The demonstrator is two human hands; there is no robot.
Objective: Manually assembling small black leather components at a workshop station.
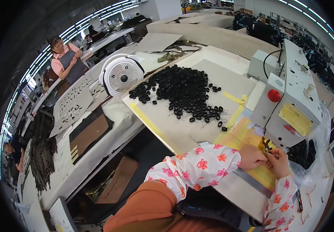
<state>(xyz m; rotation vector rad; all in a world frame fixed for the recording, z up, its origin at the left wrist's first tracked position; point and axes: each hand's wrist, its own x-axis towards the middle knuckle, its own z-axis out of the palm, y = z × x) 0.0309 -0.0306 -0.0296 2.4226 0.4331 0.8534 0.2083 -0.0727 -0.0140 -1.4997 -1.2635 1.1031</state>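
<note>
Both hands meet under the head of the grey sewing machine (291, 96): the left hand (252, 157) and right hand (278, 161) are closed in a pinch on a small dark piece (268, 146) at the needle area, too small to identify. The step in hand appears to be feeding that piece for stitching, which calls for steady alignment. The supply of black loops (184, 91) lies heaped on the desk (182, 127), well apart to the left.

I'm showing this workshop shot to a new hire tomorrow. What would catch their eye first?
Most likely the big heap of small black rings spread over the pale worktable in the middle. Next, the white sewing machine at right with its red knob, where the left hand and right hand meet under its head. A white fan stands left of the heap.
</note>
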